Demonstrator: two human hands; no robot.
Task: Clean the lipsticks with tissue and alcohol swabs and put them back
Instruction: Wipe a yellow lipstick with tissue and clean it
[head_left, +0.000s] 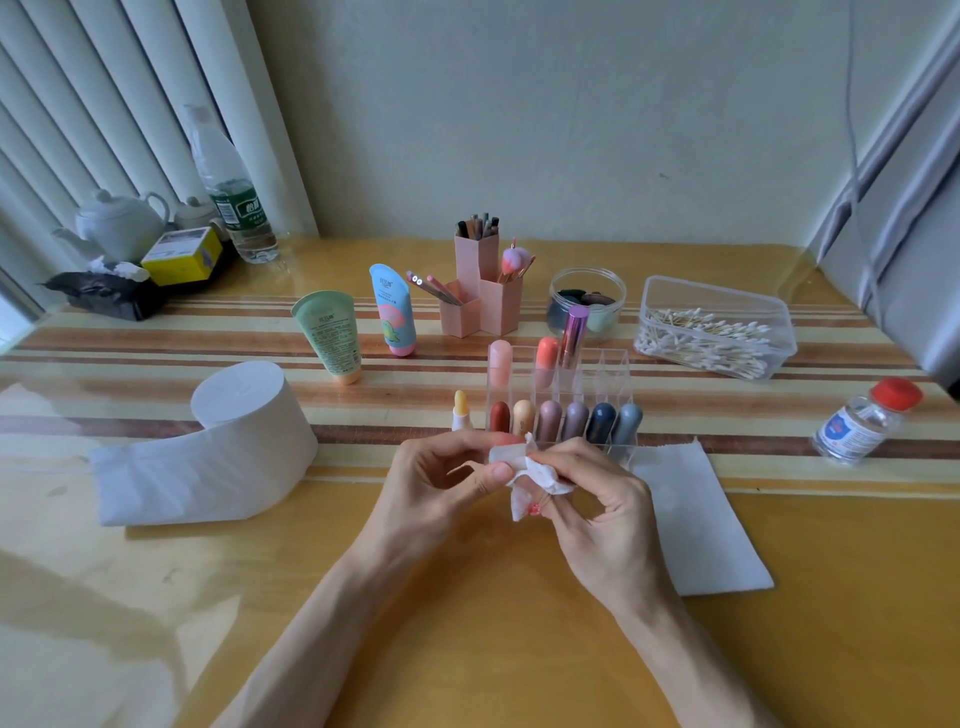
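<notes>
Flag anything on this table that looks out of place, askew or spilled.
One yellow-tipped lipstick stands outside the clear organizer, by its left wall, not in a slot. The purple metallic tube in the back row leans. The right hand's tissue, against the left hand's pale lipstick, carries a reddish smear. Nothing is spilled.

One view only: head-worn wide-angle camera, above the near side of the table (467, 649), facing forward and down toward the wall (519, 130). Close range; tabletop fills the lower frame.
</notes>
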